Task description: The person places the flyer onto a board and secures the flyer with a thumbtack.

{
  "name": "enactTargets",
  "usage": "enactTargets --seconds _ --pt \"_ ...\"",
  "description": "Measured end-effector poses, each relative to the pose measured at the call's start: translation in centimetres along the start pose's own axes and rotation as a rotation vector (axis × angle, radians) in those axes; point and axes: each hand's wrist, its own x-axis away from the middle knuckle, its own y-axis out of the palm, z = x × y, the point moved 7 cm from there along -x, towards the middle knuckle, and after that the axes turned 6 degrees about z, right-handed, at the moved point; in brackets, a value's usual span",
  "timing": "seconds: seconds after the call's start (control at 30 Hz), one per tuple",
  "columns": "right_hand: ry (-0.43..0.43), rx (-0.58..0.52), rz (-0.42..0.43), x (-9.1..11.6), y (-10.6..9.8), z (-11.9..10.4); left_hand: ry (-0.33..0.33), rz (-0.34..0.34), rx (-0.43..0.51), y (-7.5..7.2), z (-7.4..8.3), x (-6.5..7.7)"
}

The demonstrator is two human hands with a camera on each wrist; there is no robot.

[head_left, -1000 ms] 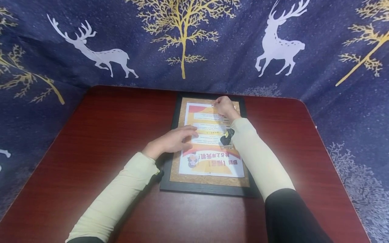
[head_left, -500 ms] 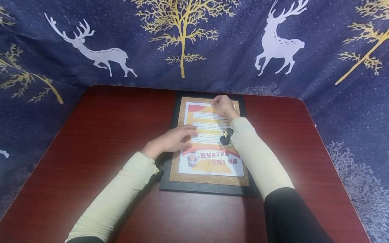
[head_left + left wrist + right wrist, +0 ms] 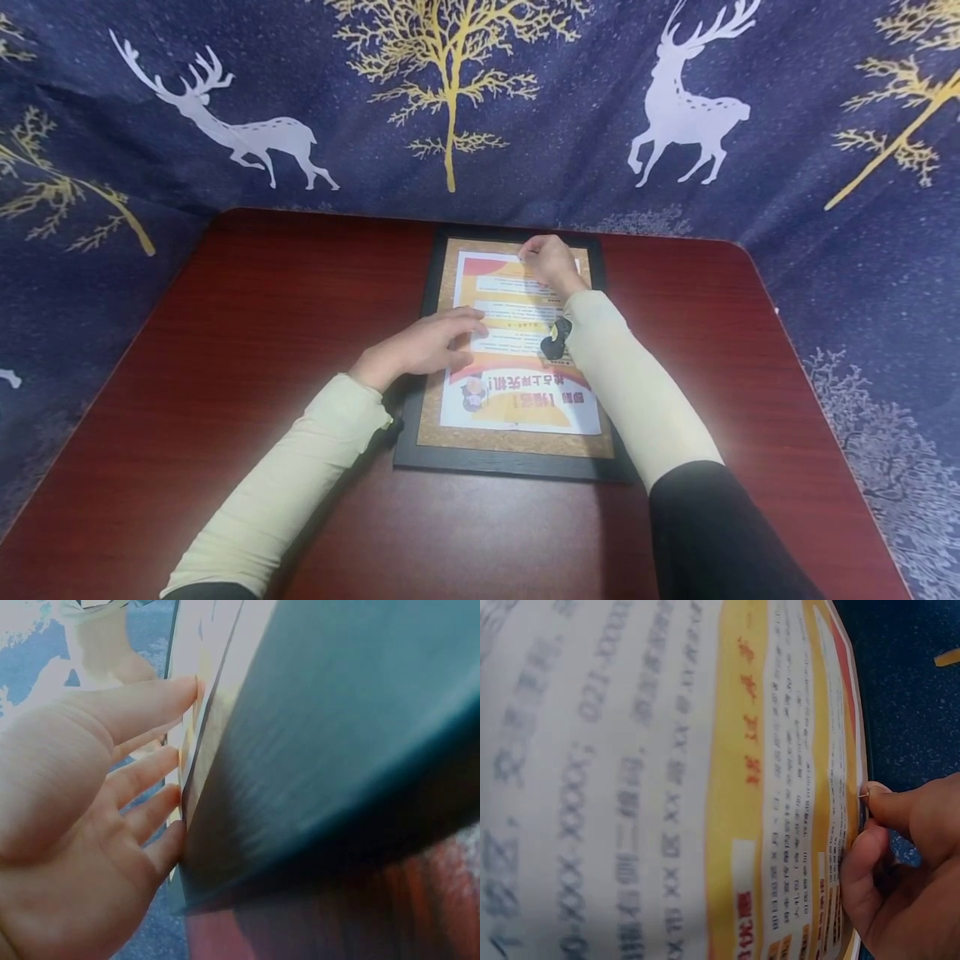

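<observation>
A printed poster with red and yellow bands lies on a corkboard with a black frame, its large lettering upside down in the head view. My right hand is at the poster's far edge, thumb and finger pinching a small pushpin. In the right wrist view the thin metal needle of the pushpin shows at the paper's edge; its head is hidden by the fingers. My left hand rests its spread fingertips on the poster's left part, also seen in the left wrist view.
The corkboard lies on a dark red wooden table, near its far edge. Behind hangs a blue cloth with white deer and golden trees. A black wrist camera sits on the right sleeve, over the poster.
The right hand stays at the poster's far edge, its wrist shifting slightly left. The left hand holds the same place on the poster.
</observation>
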Motion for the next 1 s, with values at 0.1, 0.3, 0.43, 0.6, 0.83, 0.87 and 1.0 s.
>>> enactTargets --seconds 0.1,0.3,0.43,0.6,0.83,0.87,1.0 --pt "0.002 -0.021 0.014 0.02 0.00 0.13 -0.005 -0.005 -0.005 0.03 0.04 0.07" --pt "0.018 -0.030 0.016 -0.10 0.14 0.45 -0.019 -0.010 -0.008 0.03 0.06 0.17" --pt "0.039 -0.017 0.009 -0.27 0.28 0.75 -0.012 -0.011 -0.007 0.06 -0.05 0.17" --pt "-0.005 0.010 0.028 -0.17 0.15 0.57 -0.003 -0.011 -0.005 0.06 -0.11 0.15" --pt "-0.047 0.070 0.058 0.07 0.05 0.34 -0.011 -0.019 -0.015 0.02 -0.01 0.07" --pt "-0.042 0.070 0.060 0.06 0.07 0.36 -0.012 -0.019 -0.015 0.00 0.02 0.09" --pt "-0.032 0.065 0.058 0.03 0.23 0.44 -0.011 -0.017 -0.013 -0.06 0.06 0.19"
